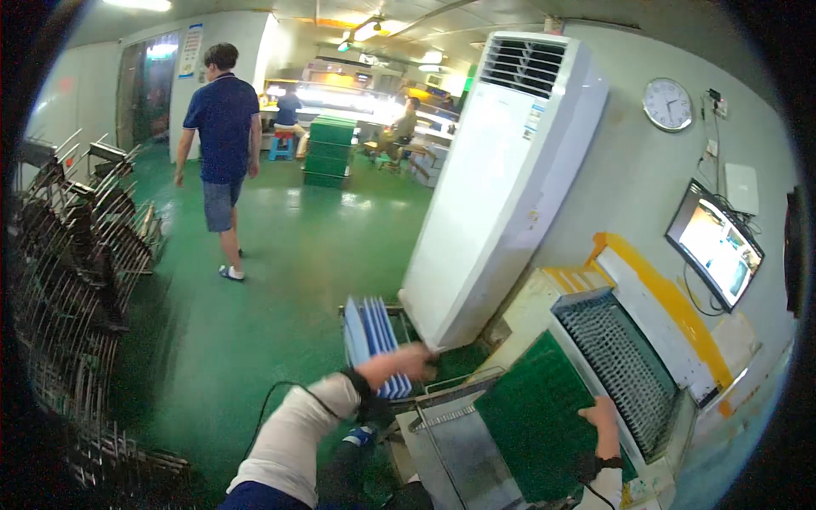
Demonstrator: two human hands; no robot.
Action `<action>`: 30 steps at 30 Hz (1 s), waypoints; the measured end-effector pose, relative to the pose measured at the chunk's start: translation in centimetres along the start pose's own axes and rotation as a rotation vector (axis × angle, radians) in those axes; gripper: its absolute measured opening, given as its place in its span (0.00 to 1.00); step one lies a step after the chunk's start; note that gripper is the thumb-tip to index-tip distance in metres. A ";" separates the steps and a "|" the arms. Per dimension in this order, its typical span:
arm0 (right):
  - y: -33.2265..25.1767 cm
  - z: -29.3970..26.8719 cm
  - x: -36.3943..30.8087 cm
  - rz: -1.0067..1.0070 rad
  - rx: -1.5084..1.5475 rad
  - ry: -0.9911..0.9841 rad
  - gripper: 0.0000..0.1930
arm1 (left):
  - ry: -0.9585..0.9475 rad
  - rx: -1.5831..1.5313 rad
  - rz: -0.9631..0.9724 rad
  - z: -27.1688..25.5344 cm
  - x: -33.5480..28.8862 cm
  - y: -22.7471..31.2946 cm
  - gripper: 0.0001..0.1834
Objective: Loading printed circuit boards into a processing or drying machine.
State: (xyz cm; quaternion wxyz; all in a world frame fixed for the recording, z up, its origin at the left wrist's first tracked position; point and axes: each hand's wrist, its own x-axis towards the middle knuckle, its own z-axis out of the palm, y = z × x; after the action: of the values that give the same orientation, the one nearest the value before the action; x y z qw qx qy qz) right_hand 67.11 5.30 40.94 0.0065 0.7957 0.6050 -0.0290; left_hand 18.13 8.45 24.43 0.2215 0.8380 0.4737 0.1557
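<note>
My left hand (410, 361) reaches out over the upright blue-and-white panels (378, 331) in a low metal rack, beside the foot of a tall white air conditioner. Motion smears its fingers, so I cannot tell whether it holds anything. A flat green board (540, 416) lies tilted on the metal feed table of a machine. At the board's right edge is my right hand (602, 416), its fingers bent and closed on that edge. Dark bands with thin cables circle both wrists.
The machine's recessed bed (616, 365) holds rows of small rollers. The air conditioner (501, 187) stands beyond it. Metal racks (85, 255) line the left side. A person (223, 127) is on the green floor; others sit near stacked green crates (329, 149). A screen (716, 242) hangs at right.
</note>
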 end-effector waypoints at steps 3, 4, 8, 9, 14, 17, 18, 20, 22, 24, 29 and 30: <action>1.6 0.2 0.8 -0.113 -0.046 0.025 0.37 | 0.142 -0.418 -0.013 20.4 -12.2 -9.5 0.16; 5.5 1.4 1.5 -0.055 -0.084 0.084 0.37 | -0.059 -0.540 -0.117 23.1 -14.4 -7.0 0.15; 2.8 1.8 3.0 0.079 -0.084 -0.035 0.38 | -0.214 -0.431 -0.160 28.7 -26.3 -5.5 0.19; 2.4 1.9 3.3 0.050 -0.043 0.013 0.37 | -0.117 -0.461 -0.144 29.8 -28.2 -5.3 0.21; 5.5 3.1 3.5 0.020 -0.060 0.082 0.38 | -0.470 -0.493 -0.422 21.2 -24.4 2.1 0.23; 9.0 6.6 7.8 -0.083 -0.218 0.364 0.35 | -0.339 -0.968 -0.553 30.1 -24.4 -4.6 0.21; 5.3 4.3 8.3 0.180 -0.108 0.149 0.33 | -0.243 -1.341 -0.674 32.6 -25.6 -6.8 0.20; 0.6 -0.9 4.6 0.082 -0.088 0.090 0.37 | -0.163 -1.515 -0.696 34.3 -27.0 -8.6 0.16; 3.5 -4.2 3.2 -0.001 -0.050 0.082 0.37 | -0.196 -1.276 -0.454 34.1 -25.2 -7.9 0.10; 6.9 -6.9 4.4 -0.115 0.084 0.174 0.30 | -0.095 -1.209 -0.370 33.7 -24.3 -6.5 0.06; 8.6 -10.2 1.8 -0.271 0.648 0.252 0.27 | -0.048 -0.545 -0.311 28.2 -24.6 -2.7 0.06; 8.5 -11.4 0.8 -0.223 0.745 0.188 0.28 | -0.072 -0.497 -0.224 28.5 -24.5 -3.4 0.06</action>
State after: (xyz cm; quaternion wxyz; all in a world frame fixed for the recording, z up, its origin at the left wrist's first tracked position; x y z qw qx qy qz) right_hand 75.99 4.34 52.02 -0.3411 0.6721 0.6337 -0.1742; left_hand 16.78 -17.52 -2.92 0.4528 0.7053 0.5027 0.2117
